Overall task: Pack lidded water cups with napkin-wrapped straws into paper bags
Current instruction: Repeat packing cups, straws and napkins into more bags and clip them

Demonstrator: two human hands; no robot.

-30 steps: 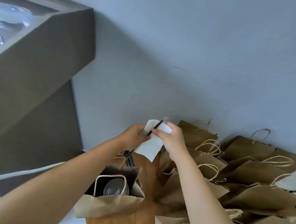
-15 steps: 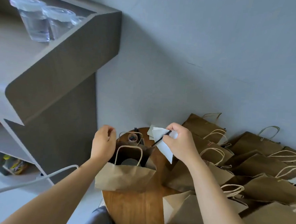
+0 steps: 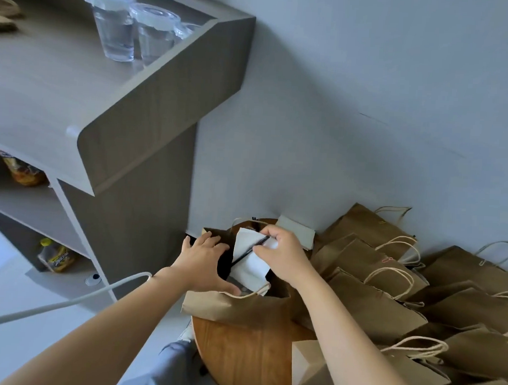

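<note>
Paper bag (image 3: 241, 308) stood open on the round wooden table (image 3: 238, 356), nearest me. My left hand (image 3: 205, 257), which half a second before hovered above it, now spread flat across the bag's mouth. My right hand (image 3: 282, 252) had dropped to that mouth too, pinching the napkin (image 3: 249, 265) and black straw (image 3: 248, 252). Beyond the bag, lidded water cups (image 3: 132, 27) waited on the shelf (image 3: 75, 88).
</note>
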